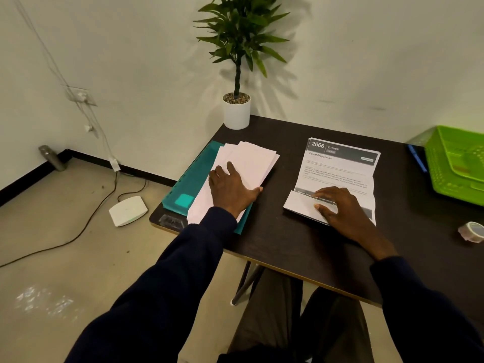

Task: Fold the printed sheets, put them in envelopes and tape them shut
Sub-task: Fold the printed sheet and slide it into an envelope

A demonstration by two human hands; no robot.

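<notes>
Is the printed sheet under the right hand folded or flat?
Partly folded: the near end of the printed sheet is turned over, blank side up, under the right hand; the far part lies flat.

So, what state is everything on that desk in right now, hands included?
printed sheets: stacked flat, top one's near end folded up.
envelopes: loose fanned pile, lying on the teal folder.
left hand: resting flat on the envelopes.
right hand: pressing the folded flap down.
tape roll: lying untouched at the right.
green basket: upright, contents unclear.
potted plant: upright at the far corner.
</notes>
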